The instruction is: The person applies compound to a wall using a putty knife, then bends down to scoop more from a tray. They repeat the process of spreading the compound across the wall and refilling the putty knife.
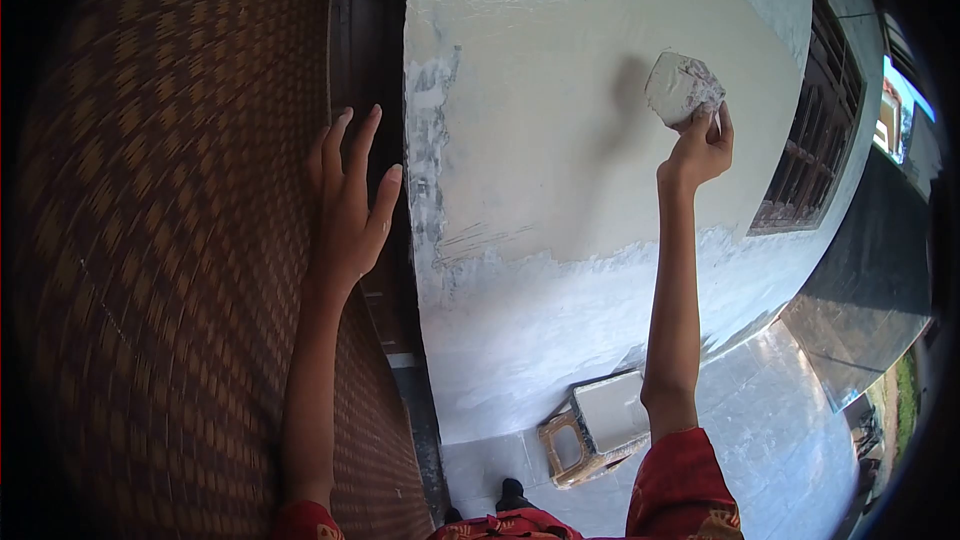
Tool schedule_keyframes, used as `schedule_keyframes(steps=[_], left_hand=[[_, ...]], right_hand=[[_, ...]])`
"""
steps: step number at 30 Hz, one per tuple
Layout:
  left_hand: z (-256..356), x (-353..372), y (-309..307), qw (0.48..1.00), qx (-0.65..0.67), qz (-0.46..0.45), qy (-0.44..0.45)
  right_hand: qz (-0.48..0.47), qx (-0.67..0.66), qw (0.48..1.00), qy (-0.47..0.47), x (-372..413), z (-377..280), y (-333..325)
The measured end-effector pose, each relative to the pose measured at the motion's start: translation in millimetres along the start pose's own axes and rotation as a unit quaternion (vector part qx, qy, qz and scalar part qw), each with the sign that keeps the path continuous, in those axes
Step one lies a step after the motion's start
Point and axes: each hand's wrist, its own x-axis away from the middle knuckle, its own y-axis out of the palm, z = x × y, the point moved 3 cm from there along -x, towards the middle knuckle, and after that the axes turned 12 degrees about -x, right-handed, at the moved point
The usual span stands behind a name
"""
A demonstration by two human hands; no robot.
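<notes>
My right hand (704,148) is raised in front of the wall, its fingers closed around the lower end of a flat scraper (672,86) caked with pale putty. Lumpy, crumpled-looking residue covers the part of the scraper nearest my fingers. The scraper casts a soft shadow to its left on the wall (540,140), where a cream coat lies over a patchy whitish-blue surface. My left hand (348,202) holds nothing; its fingers are spread in front of the dark doorway gap, between the woven panel and the wall's edge.
A brown woven panel (190,220) fills the left side. Below the wall, a small stool-like stand (608,420) with a pale top rests on the grey tiled floor (770,430), close to my feet. A barred window (815,125) is set in the wall at the right.
</notes>
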Motion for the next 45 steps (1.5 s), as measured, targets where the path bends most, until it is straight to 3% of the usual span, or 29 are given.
schedule_keyframes(steps=[6, 10, 16, 22, 29, 37, 45], left_hand=[[49, 24, 14, 0.998, 0.052, -0.041, 0.010], [95, 59, 35, 0.990, 0.111, -0.075, 0.035], [184, 132, 69, 0.966, 0.157, -0.195, 0.067], [312, 251, 103, 0.912, 0.220, -0.335, 0.085], [429, 363, 99, 0.846, 0.280, -0.444, 0.091], [482, 424, 115, 0.806, 0.280, -0.521, 0.029], [528, 465, 194, 0.789, 0.291, -0.520, -0.151]], right_hand=[[-0.095, 0.070, 0.992, 0.034, 48, -74, -47], [-0.102, 0.139, 0.982, 0.081, 81, -112, -128], [-0.012, 0.249, 0.945, 0.211, 110, -180, -283], [0.165, 0.313, 0.879, 0.319, 127, -280, -453], [0.270, 0.371, 0.816, 0.351, 130, -389, -559], [0.271, 0.384, 0.789, 0.396, 98, -379, -589], [0.208, 0.403, 0.741, 0.495, 53, -316, -634]])
